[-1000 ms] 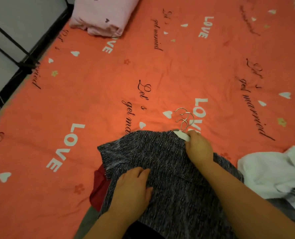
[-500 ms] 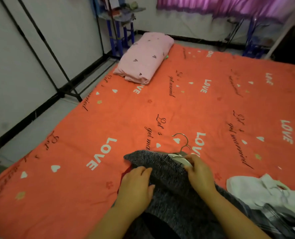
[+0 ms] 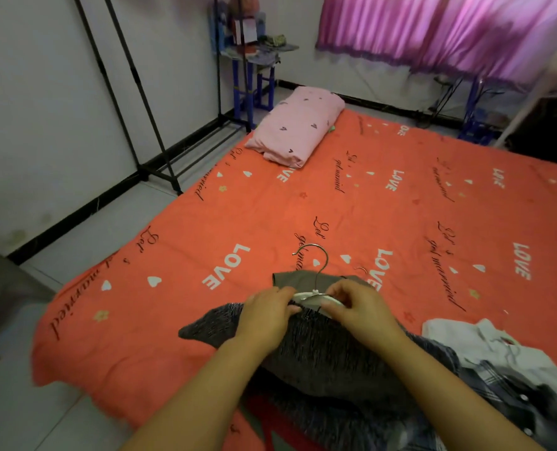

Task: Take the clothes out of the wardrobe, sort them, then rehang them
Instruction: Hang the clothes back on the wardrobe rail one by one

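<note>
The left hand (image 3: 265, 317) pinches the neck of the speckled dark top (image 3: 319, 349). The right hand (image 3: 360, 309) grips the white hanger (image 3: 312, 297). The hands are close together, I think to work the hanger at the neck. The top lies flat on the orange bed cover (image 3: 173, 255), a big soft place for sorting. More clothes (image 3: 449, 333) sit in a heap just beside it. The black rack (image 3: 130, 89) stands by the wall, well apart, likely where they hang.

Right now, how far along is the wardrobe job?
Done: clothes are out, piled on the orange bed; the black rack shows nothing hanging in view. In hand: left hand grips the grey knit top, right hand pinches its white hanger. Left: the white garment and plaid shirt lie beside it; nothing looks rehung.
</note>
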`<state>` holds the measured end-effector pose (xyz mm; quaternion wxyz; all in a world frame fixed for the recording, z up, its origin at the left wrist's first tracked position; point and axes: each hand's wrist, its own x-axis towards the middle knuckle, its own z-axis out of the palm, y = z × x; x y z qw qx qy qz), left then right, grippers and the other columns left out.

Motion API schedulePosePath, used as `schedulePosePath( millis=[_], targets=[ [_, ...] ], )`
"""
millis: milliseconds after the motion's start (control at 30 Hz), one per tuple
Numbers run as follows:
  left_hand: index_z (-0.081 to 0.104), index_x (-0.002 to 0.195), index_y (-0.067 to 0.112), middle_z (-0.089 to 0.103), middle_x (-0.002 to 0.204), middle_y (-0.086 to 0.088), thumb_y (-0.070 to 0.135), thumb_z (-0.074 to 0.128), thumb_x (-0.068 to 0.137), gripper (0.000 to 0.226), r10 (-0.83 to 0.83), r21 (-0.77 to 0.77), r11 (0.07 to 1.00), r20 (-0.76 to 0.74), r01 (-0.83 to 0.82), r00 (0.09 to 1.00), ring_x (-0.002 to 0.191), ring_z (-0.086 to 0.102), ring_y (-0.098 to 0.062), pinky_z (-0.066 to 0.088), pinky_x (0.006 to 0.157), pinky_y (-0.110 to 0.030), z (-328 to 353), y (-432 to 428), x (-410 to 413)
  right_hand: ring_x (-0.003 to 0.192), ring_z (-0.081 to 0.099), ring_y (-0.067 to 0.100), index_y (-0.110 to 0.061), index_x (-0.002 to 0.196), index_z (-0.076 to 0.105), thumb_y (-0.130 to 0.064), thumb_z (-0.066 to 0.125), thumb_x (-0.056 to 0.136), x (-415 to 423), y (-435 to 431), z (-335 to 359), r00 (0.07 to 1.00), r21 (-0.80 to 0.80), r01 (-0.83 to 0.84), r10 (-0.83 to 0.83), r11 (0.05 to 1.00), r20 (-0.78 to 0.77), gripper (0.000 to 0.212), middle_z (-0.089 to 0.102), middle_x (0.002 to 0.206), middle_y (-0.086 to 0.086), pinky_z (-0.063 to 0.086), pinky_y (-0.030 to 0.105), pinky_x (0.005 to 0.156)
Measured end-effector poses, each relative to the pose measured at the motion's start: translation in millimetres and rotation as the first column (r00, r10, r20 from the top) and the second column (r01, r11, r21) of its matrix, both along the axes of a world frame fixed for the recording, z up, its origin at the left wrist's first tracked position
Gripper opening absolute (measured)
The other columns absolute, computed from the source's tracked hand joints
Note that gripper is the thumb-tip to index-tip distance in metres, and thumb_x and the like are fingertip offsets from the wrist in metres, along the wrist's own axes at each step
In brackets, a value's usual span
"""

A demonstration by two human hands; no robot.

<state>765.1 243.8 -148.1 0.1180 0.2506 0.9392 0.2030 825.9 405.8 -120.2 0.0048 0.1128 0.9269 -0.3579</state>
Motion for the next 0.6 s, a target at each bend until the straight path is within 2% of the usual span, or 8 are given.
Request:
schedulePosePath(
  millis=[133,200,267,333,400,467,500,600],
  targets=[
    [0.058,0.117,0.016,0.063,0.107,-0.008,0.025,0.051,0.095,0.025,0.044,0.153,0.987,0.094,-0.058,0.995,0.102,0.054,-0.028,0.042,0.079,-0.033,0.0,-13.1,11.3,0.062,0.053,0.007,-0.027,0.068,0.057,-0.034,0.063,0.086,-5.1,4.1,9.6,0.995,0.046,0.095,-0.095,0.994,-0.002,0.021,0.061,0.065,-0.009,0.033,0.018,0.053],
    [0.059,0.118,0.018,0.064,0.108,-0.007,0.024,0.052,0.095,0.025,0.071,0.177,0.98,0.129,-0.093,0.989,0.102,0.055,-0.026,0.04,0.078,-0.032,-2.1,-17.0,13.7,0.054,0.051,0.005,-0.021,0.069,0.06,-0.032,0.062,0.086,-11.8,11.3,15.7,0.978,-0.024,0.198,-0.199,0.98,-0.056,0.021,0.064,0.06,-0.005,0.034,0.021,0.053],
    [0.059,0.118,0.019,0.064,0.108,-0.007,0.025,0.052,0.095,0.025,0.091,0.172,0.979,0.133,-0.113,0.987,0.102,0.055,-0.026,0.039,0.08,-0.032,-3.8,-18.3,13.3,0.057,0.056,0.011,-0.018,0.071,0.062,-0.032,0.061,0.088,-23.2,22.4,17.2,0.953,-0.063,0.292,-0.296,0.954,-0.063,0.022,0.066,0.06,-0.003,0.04,0.025,0.058],
    [0.059,0.118,0.02,0.065,0.107,-0.006,0.026,0.051,0.095,0.025,0.102,0.164,0.979,0.118,-0.121,0.988,0.103,0.055,-0.027,0.038,0.083,-0.032,-3.8,-16.7,11.3,0.069,0.065,0.019,-0.016,0.079,0.064,-0.032,0.059,0.09,-36.0,35.0,13.4,0.937,-0.09,0.349,-0.351,0.933,0.002,0.019,0.069,0.071,0.002,0.048,0.032,0.071],
    [0.059,0.118,0.02,0.065,0.107,-0.005,0.026,0.051,0.095,0.025,0.099,0.179,0.977,0.096,-0.115,0.99,0.103,0.055,-0.027,0.036,0.083,-0.032,-0.8,-13.0,7.6,0.079,0.068,0.022,-0.013,0.103,0.064,-0.03,0.059,0.091,-44.2,44.2,8.1,0.926,-0.207,0.377,-0.372,0.903,0.067,0.022,0.069,0.091,0.008,0.051,0.038,0.081],
    [0.059,0.119,0.021,0.064,0.106,-0.005,0.025,0.051,0.095,0.026,0.09,0.2,0.974,0.07,-0.103,0.993,0.103,0.054,-0.026,0.035,0.081,-0.031,6.1,-8.4,1.7,0.086,0.065,0.023,-0.014,0.124,0.056,-0.03,0.059,0.091,-46.6,47.9,5.8,0.945,-0.263,0.328,-0.311,0.907,0.106,0.037,0.063,0.104,0.008,0.05,0.037,0.083],
    [0.059,0.12,0.022,0.065,0.107,-0.004,0.025,0.052,0.095,0.026,0.091,0.218,0.971,0.059,-0.101,0.994,0.103,0.054,-0.026,0.035,0.082,-0.031,10.4,-6.4,-2.1,0.089,0.064,0.022,-0.016,0.127,0.054,-0.03,0.059,0.091,-45.8,46.2,6.3,0.961,-0.255,0.273,-0.251,0.927,0.116,0.039,0.062,0.106,0.007,0.05,0.036,0.083],
    [0.06,0.121,0.024,0.065,0.109,-0.003,0.023,0.053,0.094,0.028,0.079,0.271,0.959,0.032,-0.085,0.996,0.105,0.054,-0.024,0.037,0.087,-0.033,24.3,-4.0,-14.1,0.092,0.062,0.017,-0.025,0.116,0.063,-0.034,0.054,0.093,-39.7,33.7,10.0,0.992,-0.143,0.082,-0.067,0.986,0.103,0.026,0.067,0.105,0.001,0.049,0.032,0.081]
  ],
)
